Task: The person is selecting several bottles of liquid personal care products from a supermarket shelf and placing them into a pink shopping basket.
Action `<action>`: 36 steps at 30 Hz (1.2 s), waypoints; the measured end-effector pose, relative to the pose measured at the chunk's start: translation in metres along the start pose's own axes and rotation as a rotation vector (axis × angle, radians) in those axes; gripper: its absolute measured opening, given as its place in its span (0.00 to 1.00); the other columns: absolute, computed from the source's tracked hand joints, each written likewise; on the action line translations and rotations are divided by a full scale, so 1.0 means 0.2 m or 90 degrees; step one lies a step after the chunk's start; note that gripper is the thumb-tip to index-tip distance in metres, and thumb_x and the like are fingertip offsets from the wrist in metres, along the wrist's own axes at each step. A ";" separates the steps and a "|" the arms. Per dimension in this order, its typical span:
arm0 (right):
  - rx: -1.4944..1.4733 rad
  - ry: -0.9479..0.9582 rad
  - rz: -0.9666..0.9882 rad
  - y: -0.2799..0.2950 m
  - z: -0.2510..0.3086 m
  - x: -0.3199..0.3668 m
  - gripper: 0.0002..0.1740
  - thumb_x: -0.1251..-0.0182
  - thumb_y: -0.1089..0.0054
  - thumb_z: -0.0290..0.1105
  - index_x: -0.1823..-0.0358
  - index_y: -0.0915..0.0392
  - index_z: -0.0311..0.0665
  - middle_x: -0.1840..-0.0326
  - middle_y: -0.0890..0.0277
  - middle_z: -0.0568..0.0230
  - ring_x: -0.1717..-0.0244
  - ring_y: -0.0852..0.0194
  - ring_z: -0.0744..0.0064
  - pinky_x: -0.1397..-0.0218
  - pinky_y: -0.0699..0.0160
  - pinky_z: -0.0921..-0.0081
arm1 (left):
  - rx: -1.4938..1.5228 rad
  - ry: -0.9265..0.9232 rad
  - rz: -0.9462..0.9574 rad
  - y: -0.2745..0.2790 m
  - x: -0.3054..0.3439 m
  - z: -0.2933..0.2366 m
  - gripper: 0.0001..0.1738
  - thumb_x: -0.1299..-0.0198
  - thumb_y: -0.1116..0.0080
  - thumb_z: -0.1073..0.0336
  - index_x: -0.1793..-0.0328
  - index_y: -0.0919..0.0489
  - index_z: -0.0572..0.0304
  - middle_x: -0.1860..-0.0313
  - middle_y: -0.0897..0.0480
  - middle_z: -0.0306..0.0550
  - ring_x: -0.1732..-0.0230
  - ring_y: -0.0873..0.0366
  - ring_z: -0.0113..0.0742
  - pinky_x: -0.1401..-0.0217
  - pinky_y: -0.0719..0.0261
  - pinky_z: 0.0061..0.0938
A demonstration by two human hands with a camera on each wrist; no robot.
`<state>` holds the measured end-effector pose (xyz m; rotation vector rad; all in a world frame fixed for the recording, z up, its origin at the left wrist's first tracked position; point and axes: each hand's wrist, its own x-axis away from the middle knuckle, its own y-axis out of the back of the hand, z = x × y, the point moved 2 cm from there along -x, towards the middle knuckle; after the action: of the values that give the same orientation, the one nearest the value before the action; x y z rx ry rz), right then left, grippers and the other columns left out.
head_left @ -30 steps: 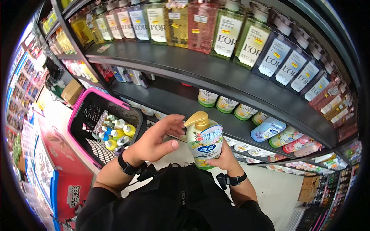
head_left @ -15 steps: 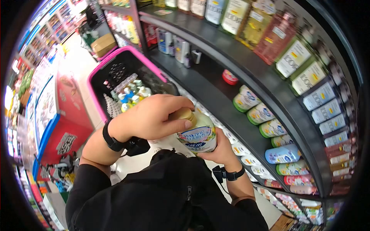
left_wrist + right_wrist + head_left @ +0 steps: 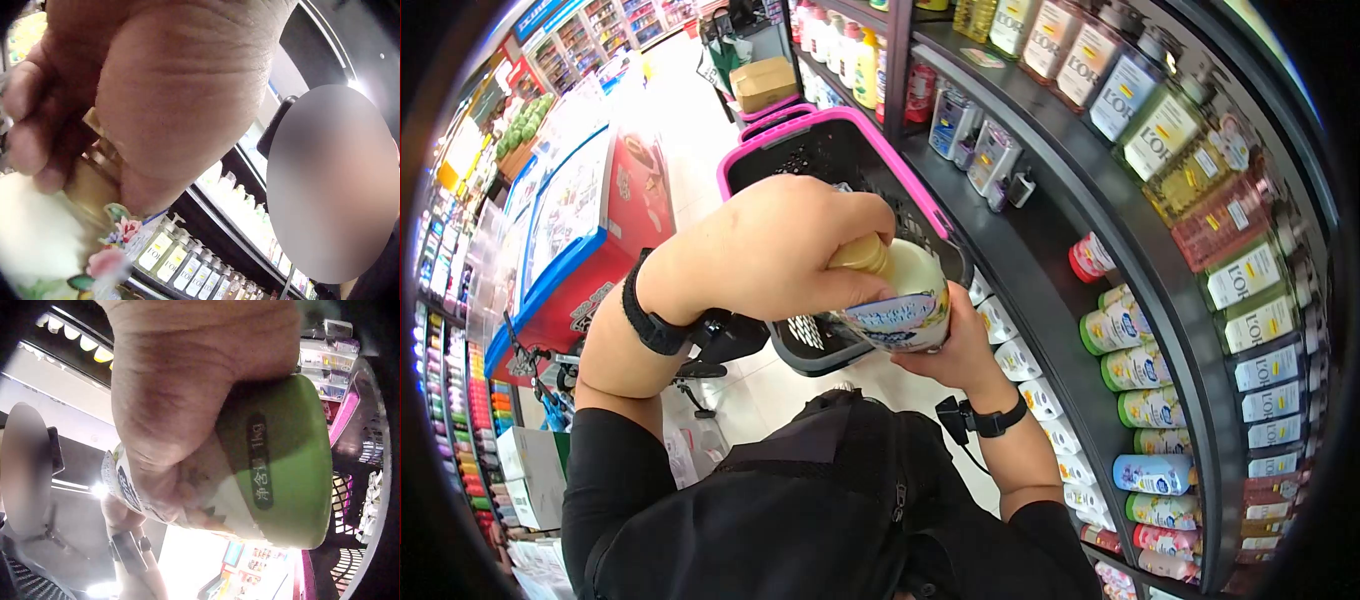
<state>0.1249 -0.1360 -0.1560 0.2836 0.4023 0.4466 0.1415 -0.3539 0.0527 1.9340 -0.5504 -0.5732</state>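
Observation:
A large pump bottle (image 3: 918,285) with a flowered label is held between both hands in front of the chest. My left hand (image 3: 785,250) grips its gold pump head (image 3: 863,256) from above, fingers curled round it. In the left wrist view, the gold collar (image 3: 94,187) shows beneath the thumb and fingers. My right hand (image 3: 962,345) holds the bottle's body from the right side. In the right wrist view, the thumb lies across the label and the green base (image 3: 290,469), marked 1kg, is exposed. The bottle leans, its pump towards the left hand.
A black shopping basket with a pink rim (image 3: 865,135) stands on the floor beyond the hands. Along the right runs a dark shelf (image 3: 1030,260) with green-based bottles (image 3: 1135,365) and clear pump bottles (image 3: 1160,135). A red freezer chest (image 3: 640,180) is at the left.
My left hand, apart from the bottle at first, has closed over the pump head. The view has swung left, and the bottle now tilts over more in front of the basket.

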 end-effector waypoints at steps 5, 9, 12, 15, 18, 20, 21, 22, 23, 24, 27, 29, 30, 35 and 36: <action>0.033 -0.051 0.055 -0.20 0.00 -0.20 0.51 0.60 0.12 0.40 0.34 0.34 0.38 0.43 0.20 0.50 0.44 0.17 0.50 0.42 0.19 0.60 | -0.069 0.047 0.000 -0.02 0.10 0.20 0.19 0.44 0.29 0.57 0.53 0.20 0.61 0.72 0.18 0.54 0.67 0.17 0.58 0.65 0.22 0.43; -0.008 -0.093 0.123 -0.34 -0.06 -0.27 0.46 0.55 0.15 0.36 0.34 0.32 0.36 0.38 0.22 0.48 0.37 0.22 0.49 0.37 0.23 0.59 | -0.090 0.070 0.060 -0.11 0.13 0.38 0.20 0.42 0.30 0.53 0.54 0.20 0.60 0.73 0.18 0.54 0.68 0.17 0.58 0.66 0.23 0.45; 0.040 -0.068 0.148 -0.36 -0.14 -0.26 0.38 0.46 0.21 0.36 0.35 0.30 0.34 0.37 0.23 0.48 0.34 0.26 0.48 0.32 0.27 0.59 | -0.089 0.044 0.093 -0.20 0.13 0.52 0.19 0.42 0.31 0.51 0.55 0.19 0.58 0.73 0.18 0.54 0.68 0.17 0.58 0.65 0.22 0.45; 0.158 -0.048 0.082 -0.28 -0.17 -0.15 0.31 0.39 0.28 0.35 0.35 0.28 0.33 0.38 0.24 0.47 0.34 0.26 0.48 0.33 0.27 0.59 | -0.111 0.069 0.188 -0.32 0.10 0.63 0.20 0.41 0.33 0.48 0.56 0.18 0.57 0.72 0.17 0.54 0.68 0.17 0.57 0.64 0.21 0.46; 0.205 -0.094 -0.032 -0.14 -0.22 0.09 0.30 0.38 0.29 0.35 0.36 0.27 0.33 0.38 0.24 0.46 0.37 0.23 0.49 0.35 0.24 0.59 | -0.122 0.066 0.247 -0.47 0.08 0.75 0.21 0.41 0.35 0.46 0.58 0.19 0.57 0.72 0.16 0.54 0.67 0.16 0.57 0.63 0.20 0.46; 0.176 -0.197 -0.155 -0.06 -0.34 0.33 0.28 0.37 0.30 0.34 0.37 0.26 0.32 0.40 0.22 0.45 0.42 0.19 0.49 0.39 0.21 0.59 | -0.137 0.048 0.313 -0.54 0.05 0.79 0.22 0.39 0.37 0.45 0.57 0.20 0.59 0.72 0.17 0.55 0.68 0.16 0.58 0.63 0.20 0.48; 0.200 -0.267 -0.194 -0.03 -0.42 0.47 0.27 0.36 0.30 0.34 0.38 0.26 0.32 0.41 0.21 0.45 0.44 0.18 0.50 0.41 0.20 0.58 | -0.138 0.035 0.341 -0.58 0.05 0.82 0.23 0.38 0.38 0.45 0.56 0.21 0.59 0.72 0.16 0.56 0.68 0.16 0.59 0.63 0.20 0.48; 0.222 -0.338 -0.233 0.00 -0.50 0.62 0.27 0.36 0.31 0.34 0.39 0.26 0.32 0.43 0.20 0.45 0.46 0.17 0.50 0.42 0.19 0.58 | -0.139 0.022 0.369 -0.62 0.04 0.84 0.23 0.38 0.40 0.45 0.54 0.22 0.60 0.72 0.16 0.56 0.68 0.16 0.59 0.63 0.20 0.49; 0.253 -0.424 -0.246 0.00 -0.57 0.78 0.27 0.36 0.31 0.36 0.40 0.26 0.31 0.46 0.19 0.45 0.46 0.17 0.49 0.43 0.19 0.58 | -0.146 0.031 0.406 -0.66 0.03 0.86 0.23 0.37 0.41 0.46 0.51 0.22 0.60 0.71 0.16 0.56 0.66 0.16 0.60 0.62 0.20 0.49; 0.279 -0.512 -0.257 -0.01 -0.63 0.94 0.26 0.37 0.31 0.37 0.41 0.25 0.31 0.48 0.18 0.45 0.47 0.17 0.49 0.43 0.19 0.59 | -0.146 0.016 0.427 -0.69 0.02 0.88 0.23 0.37 0.41 0.46 0.51 0.22 0.60 0.71 0.16 0.56 0.66 0.16 0.60 0.61 0.20 0.50; 0.307 -0.720 -0.197 -0.14 -0.83 1.45 0.29 0.40 0.29 0.42 0.43 0.24 0.32 0.54 0.16 0.47 0.52 0.16 0.52 0.46 0.18 0.60 | -0.160 -0.007 0.514 -0.77 -0.03 0.90 0.24 0.37 0.43 0.47 0.47 0.22 0.59 0.69 0.15 0.56 0.63 0.15 0.60 0.59 0.20 0.50; 0.281 -0.822 -0.145 -0.29 -0.94 1.80 0.30 0.40 0.29 0.43 0.42 0.25 0.32 0.57 0.16 0.47 0.53 0.16 0.50 0.47 0.18 0.60 | -0.154 -0.045 0.536 -0.87 -0.04 0.94 0.23 0.36 0.44 0.47 0.49 0.22 0.59 0.70 0.16 0.57 0.64 0.16 0.61 0.61 0.21 0.51; 0.256 -0.868 -0.131 -0.39 -0.98 1.96 0.30 0.39 0.30 0.43 0.41 0.25 0.32 0.60 0.16 0.48 0.54 0.16 0.49 0.48 0.18 0.59 | -0.151 -0.062 0.544 -0.93 -0.04 0.97 0.23 0.36 0.45 0.46 0.50 0.22 0.59 0.71 0.17 0.58 0.64 0.16 0.61 0.62 0.21 0.51; 0.053 -1.064 0.048 -0.78 -0.95 2.52 0.22 0.34 0.34 0.45 0.57 0.18 0.28 0.63 0.15 0.45 0.65 0.14 0.52 0.64 0.17 0.57 | -0.190 -0.078 0.658 -1.11 -0.09 1.00 0.21 0.40 0.42 0.55 0.44 0.22 0.56 0.61 0.14 0.56 0.56 0.15 0.59 0.54 0.19 0.52; 0.048 -1.052 0.053 -0.81 -0.88 2.55 0.20 0.32 0.36 0.43 0.60 0.18 0.28 0.65 0.16 0.45 0.67 0.14 0.53 0.66 0.18 0.58 | -0.188 -0.082 0.658 -1.16 -0.09 1.02 0.21 0.40 0.42 0.55 0.44 0.22 0.57 0.61 0.14 0.57 0.55 0.15 0.60 0.54 0.19 0.52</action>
<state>0.5274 -0.0054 -0.5280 0.6383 -1.2115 0.1619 0.0318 -0.3943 -0.2340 1.1121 -1.3344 -0.0846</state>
